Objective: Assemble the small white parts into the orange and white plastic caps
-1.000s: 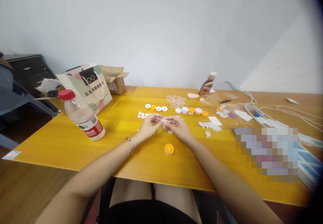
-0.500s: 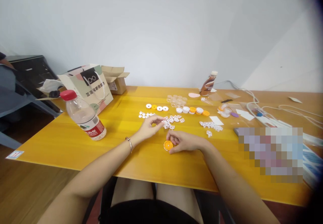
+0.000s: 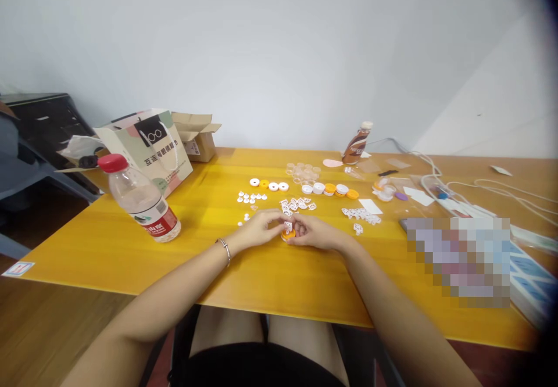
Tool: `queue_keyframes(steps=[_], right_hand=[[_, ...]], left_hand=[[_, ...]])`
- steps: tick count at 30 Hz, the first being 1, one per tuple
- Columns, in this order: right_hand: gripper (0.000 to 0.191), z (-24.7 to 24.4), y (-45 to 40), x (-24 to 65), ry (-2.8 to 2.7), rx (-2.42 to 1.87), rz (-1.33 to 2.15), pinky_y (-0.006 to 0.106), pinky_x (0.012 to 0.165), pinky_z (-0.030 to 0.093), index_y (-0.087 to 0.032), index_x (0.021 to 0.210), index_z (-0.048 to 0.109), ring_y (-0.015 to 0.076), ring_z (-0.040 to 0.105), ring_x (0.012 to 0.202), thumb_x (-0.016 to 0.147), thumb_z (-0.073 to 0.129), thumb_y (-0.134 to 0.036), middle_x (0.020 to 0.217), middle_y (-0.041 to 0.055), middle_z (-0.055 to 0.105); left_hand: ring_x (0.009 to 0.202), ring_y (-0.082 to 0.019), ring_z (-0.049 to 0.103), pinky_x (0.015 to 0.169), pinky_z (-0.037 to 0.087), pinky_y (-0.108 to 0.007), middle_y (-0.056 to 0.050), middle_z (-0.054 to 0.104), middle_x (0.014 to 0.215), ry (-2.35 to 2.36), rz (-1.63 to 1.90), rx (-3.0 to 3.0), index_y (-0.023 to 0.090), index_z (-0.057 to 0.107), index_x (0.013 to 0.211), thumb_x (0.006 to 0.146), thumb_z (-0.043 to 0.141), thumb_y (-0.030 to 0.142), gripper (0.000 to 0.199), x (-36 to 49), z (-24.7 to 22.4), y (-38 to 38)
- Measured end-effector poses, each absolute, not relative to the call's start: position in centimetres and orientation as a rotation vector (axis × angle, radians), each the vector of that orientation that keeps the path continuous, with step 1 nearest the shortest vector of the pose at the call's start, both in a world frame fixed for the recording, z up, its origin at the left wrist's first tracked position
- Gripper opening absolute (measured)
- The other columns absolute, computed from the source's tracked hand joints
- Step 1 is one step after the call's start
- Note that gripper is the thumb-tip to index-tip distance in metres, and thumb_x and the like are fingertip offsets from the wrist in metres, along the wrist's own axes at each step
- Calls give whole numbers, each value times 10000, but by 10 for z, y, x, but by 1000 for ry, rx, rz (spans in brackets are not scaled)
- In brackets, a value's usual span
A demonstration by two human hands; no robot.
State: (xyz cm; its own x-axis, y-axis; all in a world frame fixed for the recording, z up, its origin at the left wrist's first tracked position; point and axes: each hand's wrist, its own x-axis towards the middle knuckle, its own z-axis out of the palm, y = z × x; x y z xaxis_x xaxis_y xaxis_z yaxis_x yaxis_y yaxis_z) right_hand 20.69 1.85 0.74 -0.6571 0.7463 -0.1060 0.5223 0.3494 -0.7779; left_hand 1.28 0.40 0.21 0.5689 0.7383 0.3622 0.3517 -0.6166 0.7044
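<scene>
Loose pile of white cut-outs (image 3: 298, 204) just beyond the hands; red-capped bottle (image 3: 146, 205) and paper bag (image 3: 150, 150) well left, open cardboard box (image 3: 202, 144) behind, contents hidden. Left hand (image 3: 261, 228) pinching a white piece (image 3: 288, 225) over the orange disc (image 3: 287, 236) on the table (image 3: 244, 282), right hand (image 3: 317, 232) gripping the disc's side.

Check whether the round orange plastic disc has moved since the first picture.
Yes: the disc has moved forward, farther from the near edge of the yellow wooden table.

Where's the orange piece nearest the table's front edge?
Head view, just below centre: the orange piece is between the left hand and right hand, below the white cutouts.
</scene>
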Motion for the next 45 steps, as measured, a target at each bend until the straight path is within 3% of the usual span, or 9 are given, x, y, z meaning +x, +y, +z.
queue_keyframes(steps=[33, 38, 41, 45], right_hand=[[279, 3, 18, 201, -2245, -1099, 1137, 201, 500, 311, -170, 822, 539, 72, 387, 535, 643, 646, -355, 600, -54, 431], [375, 2, 20, 198, -1914, -998, 1429, 222, 559, 371, -186, 907, 523, 70, 433, 558, 628, 666, -393, 640, -56, 463], [405, -1, 23, 196, -1685, -918, 1649, 263, 646, 418, -188, 934, 513, 89, 509, 630, 614, 689, -362, 712, -30, 537], [392, -9, 28, 197, -1524, -913, 1733, 260, 651, 421, -175, 922, 529, 96, 538, 663, 601, 712, -303, 773, -2, 579]], left_hand=[[817, -124, 573, 765, 436, -245, -39, 636, 897, 886, 915, 2287, 174, 613, 913, 809, 499, 260, 176, 13, 1, 4], [816, -131, 579, 771, 444, -253, -50, 637, 880, 979, 1092, 2129, 155, 613, 907, 798, 511, 295, 205, 11, 0, 11], [816, -138, 585, 773, 453, -260, -54, 638, 881, 994, 1147, 2054, 149, 603, 927, 789, 523, 323, 236, 10, 1, 16], [899, -150, 562, 823, 439, -284, -52, 617, 974, 1140, 1260, 2046, 171, 585, 976, 824, 457, 339, 260, 13, 7, 40]])
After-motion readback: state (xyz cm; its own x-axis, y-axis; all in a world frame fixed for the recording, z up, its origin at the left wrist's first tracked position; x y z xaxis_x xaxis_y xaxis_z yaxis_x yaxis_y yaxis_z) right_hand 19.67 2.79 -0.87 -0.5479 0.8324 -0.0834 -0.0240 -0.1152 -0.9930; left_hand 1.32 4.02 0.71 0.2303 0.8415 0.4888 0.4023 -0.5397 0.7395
